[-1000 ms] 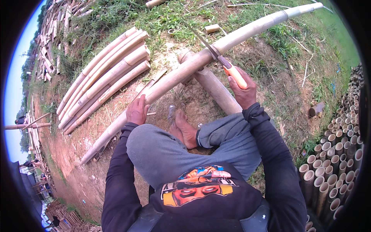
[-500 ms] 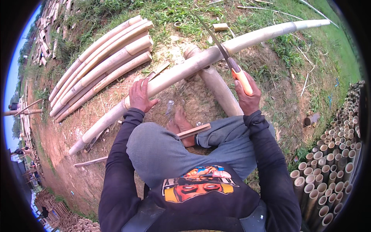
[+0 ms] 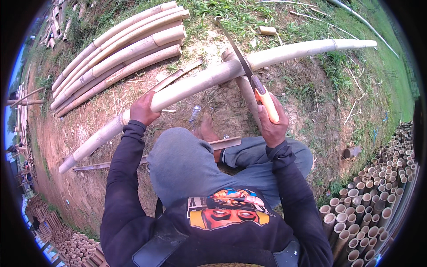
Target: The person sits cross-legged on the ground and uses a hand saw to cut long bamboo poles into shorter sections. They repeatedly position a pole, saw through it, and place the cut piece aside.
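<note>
A long pale bamboo pole (image 3: pixel 195 87) slants across the ground before me, from lower left to upper right. My left hand (image 3: pixel 143 109) is closed around it, next to a node; part of the grip is hidden. In my right hand (image 3: pixel 274 125) is a handsaw (image 3: pixel 263 99) with an orange handle and a dark blade. The blade lies across the pole and points up and away to the left. Beneath the pole, close to the saw, runs a thicker bamboo support (image 3: pixel 247 95).
Several cut bamboo poles (image 3: pixel 129 51) lie stacked at the far left. Many upright bamboo tubes (image 3: pixel 356 202) crowd the right side. A split strip (image 3: pixel 225 143) lies by my bare foot (image 3: pixel 207 129). Short offcuts (image 3: pixel 267 30) rest on the grass and dirt.
My left hand has slid down-left along the pole and now wraps it instead of lying on top. My right hand and the saw have shifted slightly left and nearer. The view has tilted too.
</note>
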`<state>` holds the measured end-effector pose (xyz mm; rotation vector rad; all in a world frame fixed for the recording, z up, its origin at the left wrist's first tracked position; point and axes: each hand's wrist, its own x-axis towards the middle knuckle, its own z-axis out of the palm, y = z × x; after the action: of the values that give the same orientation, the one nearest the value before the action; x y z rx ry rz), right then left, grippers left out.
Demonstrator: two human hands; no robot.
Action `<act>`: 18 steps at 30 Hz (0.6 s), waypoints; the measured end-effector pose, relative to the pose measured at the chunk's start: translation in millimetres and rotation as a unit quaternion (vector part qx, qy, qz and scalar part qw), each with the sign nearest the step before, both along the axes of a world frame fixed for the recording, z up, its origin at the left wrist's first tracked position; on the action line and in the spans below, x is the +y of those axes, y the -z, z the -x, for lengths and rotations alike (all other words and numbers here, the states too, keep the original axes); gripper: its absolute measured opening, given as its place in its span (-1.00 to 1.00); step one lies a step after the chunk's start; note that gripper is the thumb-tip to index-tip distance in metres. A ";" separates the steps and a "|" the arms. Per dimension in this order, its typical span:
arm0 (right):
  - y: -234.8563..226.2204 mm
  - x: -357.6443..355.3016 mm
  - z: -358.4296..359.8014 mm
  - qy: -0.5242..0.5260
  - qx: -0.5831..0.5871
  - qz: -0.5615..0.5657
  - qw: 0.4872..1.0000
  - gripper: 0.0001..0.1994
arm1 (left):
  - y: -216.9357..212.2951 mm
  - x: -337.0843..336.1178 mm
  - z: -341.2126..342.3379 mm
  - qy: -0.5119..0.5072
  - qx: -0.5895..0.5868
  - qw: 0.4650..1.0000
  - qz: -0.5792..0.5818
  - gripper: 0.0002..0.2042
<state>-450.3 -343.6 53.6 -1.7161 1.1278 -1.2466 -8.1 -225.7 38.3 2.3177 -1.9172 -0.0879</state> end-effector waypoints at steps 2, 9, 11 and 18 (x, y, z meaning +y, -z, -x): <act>-1.7 9.7 -10.5 -0.015 -0.005 -0.021 1.000 -0.51 | -1.2 13.8 -5.3 -0.006 0.009 1.000 -0.004 -0.36; -14.3 6.6 -18.5 -0.024 -0.012 -0.022 0.999 -0.52 | 23.4 24.6 -15.2 -0.017 0.018 1.000 -0.005 -0.25; -20.2 2.7 -15.1 -0.034 -0.009 -0.041 0.999 -0.52 | 33.7 21.0 -18.4 -0.012 0.024 1.000 0.001 -0.25; -28.7 13.9 -24.7 -0.044 0.030 -0.012 0.999 -0.55 | 46.1 33.9 -42.9 -0.028 0.046 0.997 -0.048 -0.25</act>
<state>-425.6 -329.7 82.3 -1.7758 1.0852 -1.1313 34.8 -191.8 -7.8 2.3800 -1.8430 -0.2802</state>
